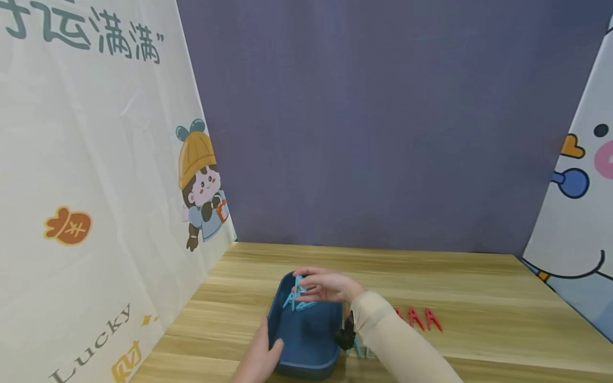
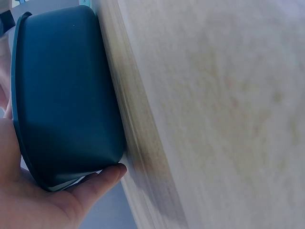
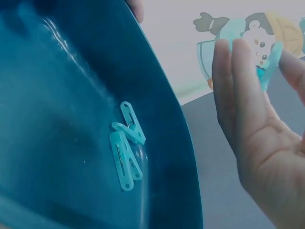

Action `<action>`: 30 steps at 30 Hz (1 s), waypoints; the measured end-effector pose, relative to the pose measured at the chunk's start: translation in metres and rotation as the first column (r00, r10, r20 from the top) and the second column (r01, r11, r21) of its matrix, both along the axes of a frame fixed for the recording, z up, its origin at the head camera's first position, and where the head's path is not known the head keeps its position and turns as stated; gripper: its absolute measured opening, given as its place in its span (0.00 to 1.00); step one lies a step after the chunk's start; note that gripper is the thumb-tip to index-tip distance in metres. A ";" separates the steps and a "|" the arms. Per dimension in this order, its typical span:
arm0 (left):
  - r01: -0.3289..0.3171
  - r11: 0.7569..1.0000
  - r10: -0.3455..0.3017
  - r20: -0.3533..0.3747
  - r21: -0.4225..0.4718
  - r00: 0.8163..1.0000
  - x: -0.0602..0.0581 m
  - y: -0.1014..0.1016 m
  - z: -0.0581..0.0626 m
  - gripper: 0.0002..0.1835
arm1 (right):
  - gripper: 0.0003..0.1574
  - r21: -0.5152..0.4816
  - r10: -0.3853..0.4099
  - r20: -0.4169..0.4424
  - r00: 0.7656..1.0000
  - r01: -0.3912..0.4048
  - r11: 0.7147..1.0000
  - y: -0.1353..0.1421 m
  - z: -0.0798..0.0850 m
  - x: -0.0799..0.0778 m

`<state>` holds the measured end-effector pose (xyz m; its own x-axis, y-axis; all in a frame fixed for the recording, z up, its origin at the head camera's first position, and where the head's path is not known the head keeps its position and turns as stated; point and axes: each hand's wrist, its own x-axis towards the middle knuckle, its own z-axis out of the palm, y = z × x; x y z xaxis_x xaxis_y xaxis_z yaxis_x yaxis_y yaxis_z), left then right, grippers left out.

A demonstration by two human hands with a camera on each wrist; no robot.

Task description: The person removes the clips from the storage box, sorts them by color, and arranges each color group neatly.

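Note:
A dark blue plastic bin (image 1: 306, 340) stands on the wooden table. My left hand (image 1: 261, 351) holds its near left wall, thumb over the rim and fingers along the outside; the left wrist view shows a finger (image 2: 97, 188) against the outer wall. Above the far end of the bin, my right hand (image 1: 328, 286) pinches a light blue clothespin (image 3: 270, 67) between thumb and fingertips. Two more light blue clothespins (image 3: 125, 160) lie crossed against each other on the bin's floor.
Right of the bin, several red clothespins (image 1: 433, 319) lie in a row, partly hidden by the right forearm. More light blue clothespins (image 1: 356, 347) lie close to the bin's right side. A printed cloth (image 1: 119, 213) borders the table's left, a dark grey-purple one (image 1: 373, 133) the back.

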<state>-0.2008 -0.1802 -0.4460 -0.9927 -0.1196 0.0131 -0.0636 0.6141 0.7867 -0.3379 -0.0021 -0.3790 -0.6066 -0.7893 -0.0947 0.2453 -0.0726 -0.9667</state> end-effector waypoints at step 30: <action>-0.016 1.000 0.016 -0.003 -0.001 1.000 0.003 0.003 0.004 0.38 | 0.30 -0.033 -0.100 -0.009 0.995 0.099 0.995 0.069 0.016 0.007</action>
<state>-0.1974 -0.1773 -0.4423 -0.9907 -0.1353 0.0164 -0.0708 0.6141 0.7861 -0.3307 0.0670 -0.3629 -0.6831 -0.7276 -0.0637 0.2255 -0.1271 -0.9659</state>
